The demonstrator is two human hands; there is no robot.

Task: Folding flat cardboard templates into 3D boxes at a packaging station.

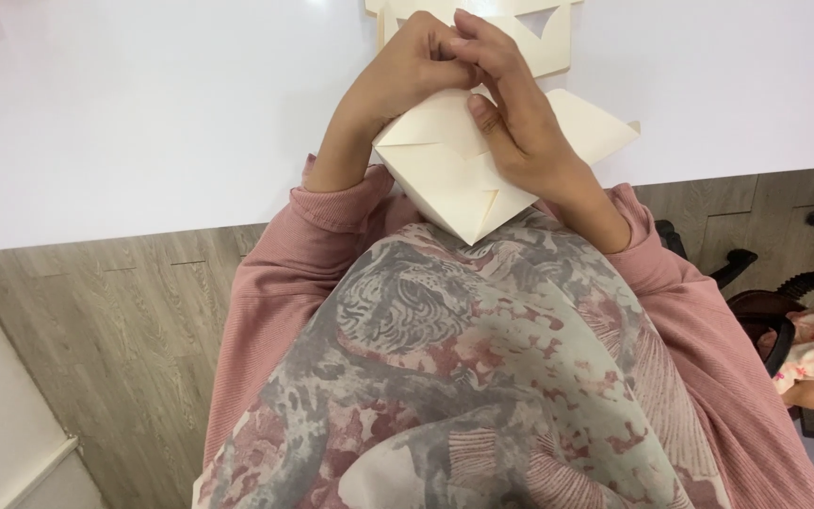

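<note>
**Both hands closed on a folded paper box**

The left hand (407,71) and right hand (511,113) both gripped a cream folded-paper box (449,174), held over the near edge of the white table (143,113). A flat cream cut-out paper sheet (544,38) lay at twelve o'clock from it, apparently touching the fingers. The left fingertips were hidden.

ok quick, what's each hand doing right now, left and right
Left hand: closed, pinching the top of the cream folded paper box.
Right hand: closed on the same box, thumb pressed on its flap.
</note>
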